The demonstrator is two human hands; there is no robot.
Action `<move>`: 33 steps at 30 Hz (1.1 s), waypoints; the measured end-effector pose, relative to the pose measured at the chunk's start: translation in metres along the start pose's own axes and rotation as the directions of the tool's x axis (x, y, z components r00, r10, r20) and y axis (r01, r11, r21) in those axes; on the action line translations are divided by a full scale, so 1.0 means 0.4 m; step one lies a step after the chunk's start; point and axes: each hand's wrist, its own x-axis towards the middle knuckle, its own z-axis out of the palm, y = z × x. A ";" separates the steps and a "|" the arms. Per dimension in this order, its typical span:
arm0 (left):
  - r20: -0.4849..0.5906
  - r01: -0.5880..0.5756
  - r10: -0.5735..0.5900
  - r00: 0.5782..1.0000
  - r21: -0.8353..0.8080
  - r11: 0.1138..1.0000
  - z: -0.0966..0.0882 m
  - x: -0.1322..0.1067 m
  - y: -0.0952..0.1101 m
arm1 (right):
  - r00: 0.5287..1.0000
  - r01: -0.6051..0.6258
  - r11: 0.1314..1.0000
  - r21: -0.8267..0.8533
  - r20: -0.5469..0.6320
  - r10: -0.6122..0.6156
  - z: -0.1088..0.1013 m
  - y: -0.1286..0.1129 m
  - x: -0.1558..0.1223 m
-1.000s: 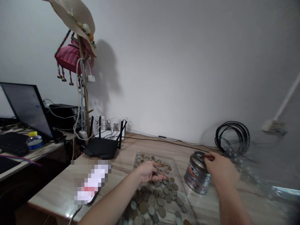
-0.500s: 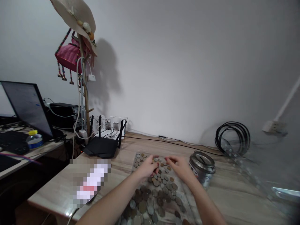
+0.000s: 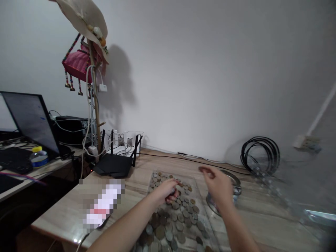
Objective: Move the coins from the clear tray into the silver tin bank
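Coins (image 3: 174, 218) spread in a band running lower-centre toward the wall; left hand (image 3: 166, 190) curled on them, right hand (image 3: 218, 184) apparently pinching one coin beside upright tin (image 3: 234, 185).

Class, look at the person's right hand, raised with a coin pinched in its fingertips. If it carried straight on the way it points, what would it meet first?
Probably nothing nearby: the right hand points up and left, over the coins, toward the wall. Depth is unclear.
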 end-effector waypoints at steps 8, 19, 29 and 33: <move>-0.064 0.068 -0.073 0.995 -0.086 0.994 -0.020 0.025 -0.006 | 0.943 -0.320 0.831 -0.455 -0.068 0.325 -0.135 0.104 0.055; 0.118 0.151 -0.138 0.983 -0.117 0.981 -0.025 0.019 -0.001 | 0.952 0.201 0.980 0.003 0.237 -0.195 0.022 -0.025 -0.025; 0.218 0.122 -0.114 0.969 -0.026 0.992 -0.025 0.047 -0.026 | 0.790 0.143 0.970 0.198 0.568 -0.232 0.136 -0.078 -0.090; 0.162 0.111 -0.105 0.981 -0.028 0.993 -0.015 0.037 -0.022 | 0.769 0.077 0.970 0.232 0.606 -0.206 0.149 -0.091 -0.103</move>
